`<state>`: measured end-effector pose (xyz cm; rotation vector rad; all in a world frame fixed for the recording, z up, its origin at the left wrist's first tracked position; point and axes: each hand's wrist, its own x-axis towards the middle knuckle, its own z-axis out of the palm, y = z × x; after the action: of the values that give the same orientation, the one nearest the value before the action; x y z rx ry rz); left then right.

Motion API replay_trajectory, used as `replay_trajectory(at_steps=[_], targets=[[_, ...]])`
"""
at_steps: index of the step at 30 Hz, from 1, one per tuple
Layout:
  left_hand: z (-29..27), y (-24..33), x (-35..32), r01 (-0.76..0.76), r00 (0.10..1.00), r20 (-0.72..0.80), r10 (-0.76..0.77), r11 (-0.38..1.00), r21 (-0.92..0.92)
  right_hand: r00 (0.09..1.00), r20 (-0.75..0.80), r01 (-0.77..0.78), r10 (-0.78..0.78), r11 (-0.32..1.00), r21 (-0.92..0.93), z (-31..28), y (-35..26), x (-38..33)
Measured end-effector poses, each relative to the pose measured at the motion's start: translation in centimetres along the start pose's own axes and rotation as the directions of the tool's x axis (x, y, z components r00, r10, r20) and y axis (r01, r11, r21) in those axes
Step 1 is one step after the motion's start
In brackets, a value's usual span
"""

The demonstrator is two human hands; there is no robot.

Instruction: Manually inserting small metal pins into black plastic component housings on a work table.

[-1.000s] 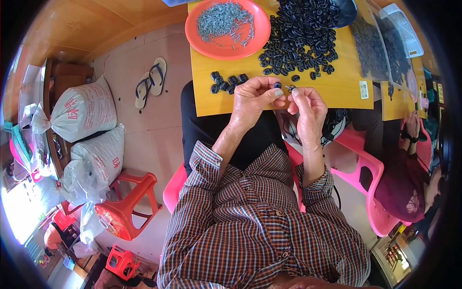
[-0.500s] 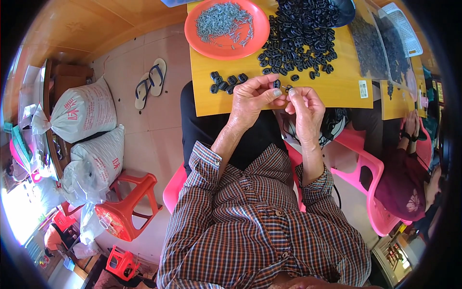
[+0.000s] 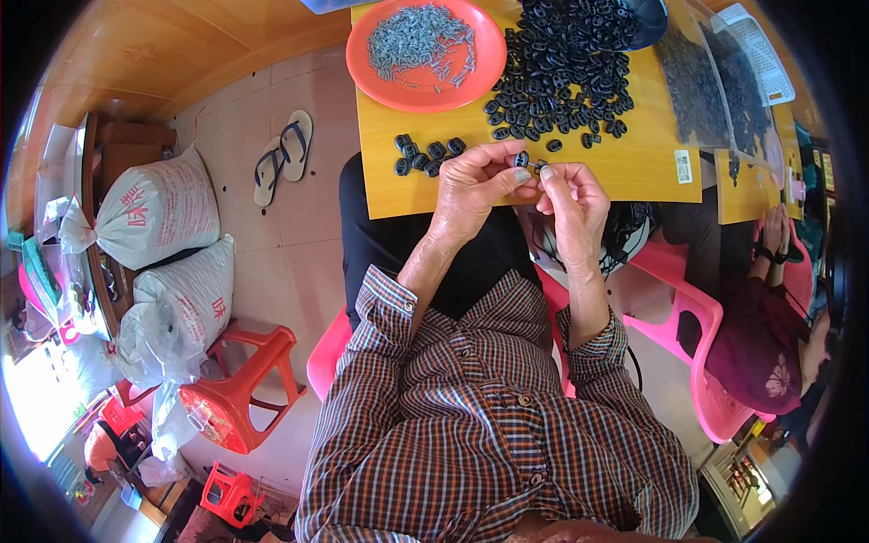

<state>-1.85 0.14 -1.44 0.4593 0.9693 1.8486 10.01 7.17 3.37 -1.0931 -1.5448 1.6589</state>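
Over the table's front edge, my left hand [image 3: 478, 179] pinches a black oval cord-lock piece [image 3: 520, 159] between thumb and fingers. Close beside it, my right hand [image 3: 576, 192] grips a small dark piece [image 3: 540, 166], mostly covered by its fingertips. The two pieces are nearly touching; whether they meet is too small to tell. Left of my hands lies a small group of black cord locks [image 3: 410, 150]. Beyond them a large heap of black oval two-hole pieces [image 3: 566, 86] covers the table. An orange-red plate [image 3: 369, 89] holds many small grey springs [image 3: 418, 41].
On the yellow table [image 3: 625, 176], clear bags of black parts [image 3: 692, 86] and a white basket [image 3: 760, 54] sit at the right. A co-worker's hands [image 3: 775, 231] show at the far right. White sacks [image 3: 163, 204], a red stool [image 3: 237, 398] and slippers [image 3: 294, 145] are at the left.
The cord-lock piece in my left hand has turned slightly, and the small piece in my right hand has shifted a little closer to it. The rest looks the same.
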Motion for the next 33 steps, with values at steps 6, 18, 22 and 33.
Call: replay_trajectory(at_steps=[6, 18, 22, 33], targets=[[0.31, 0.34, -0.08, 0.013, 1.000, -0.011, -0.013, 1.000, -0.005, 1.000, -0.004, -0.004, 0.004, 1.000, 0.007, 0.05, -0.08, -0.03], [0.42, 0.50, -0.21, 0.014, 1.000, -0.008, -0.014, 1.000, 0.020, 1.000, 0.017, -0.022, 0.022, 1.000, 0.008, -0.03, -0.04, -0.09], [0.49, 0.69, -0.31, 0.041, 0.999, -0.009, -0.040, 0.998, 0.056, 0.999, 0.027, -0.023, 0.023, 1.000, -0.005, -0.24, 0.28, -0.07], [0.77, 0.58, -0.29, 0.013, 1.000, -0.011, -0.012, 0.996, 0.092, 0.999, 0.015, -0.034, 0.034, 0.999, -0.006, 0.11, -0.41, -0.37]])
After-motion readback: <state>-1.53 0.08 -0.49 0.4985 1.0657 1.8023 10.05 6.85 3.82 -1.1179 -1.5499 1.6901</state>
